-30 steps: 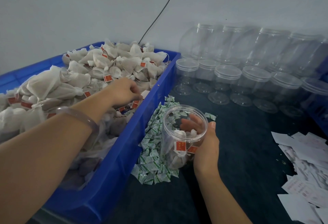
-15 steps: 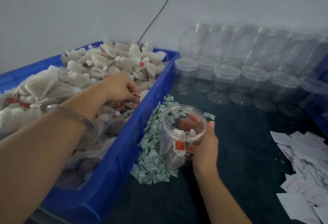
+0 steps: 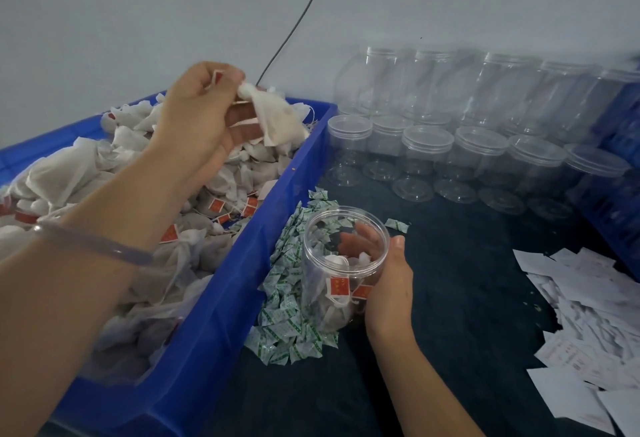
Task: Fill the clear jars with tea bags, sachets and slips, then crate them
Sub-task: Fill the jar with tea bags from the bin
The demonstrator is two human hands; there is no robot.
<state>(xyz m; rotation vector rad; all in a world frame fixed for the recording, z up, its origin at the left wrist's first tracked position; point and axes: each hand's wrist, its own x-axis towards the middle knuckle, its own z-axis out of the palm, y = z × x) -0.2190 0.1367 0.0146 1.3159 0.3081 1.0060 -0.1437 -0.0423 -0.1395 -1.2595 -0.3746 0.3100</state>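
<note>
Left hand point(image 3: 204, 118) pinches one white tea bag point(image 3: 277, 118) between thumb and fingertips, with a bracelet point(image 3: 93, 246) on that wrist. Right hand point(image 3: 388, 284) wraps the open clear jar point(image 3: 341, 263) from its right side, fingers showing through the wall. The jar stands on the dark table point(image 3: 467, 298), touching the heap of green-printed sachets point(image 3: 287, 298) that lies against the blue crate point(image 3: 242, 280). The crate's right wall runs between the raised bag and the jar mouth. Bare table lies right of the jar, up to the paper slips point(image 3: 588, 315); the empty jars point(image 3: 426, 145) stand well behind. Half a second ago the left hand was down in the crate's pile; it is now lifted clear with the bag. The right hand and jar are unchanged. The jar's long axis is near vertical, mouth up, with a few red-tagged bags inside. The held bag hangs down and to the right.
</note>
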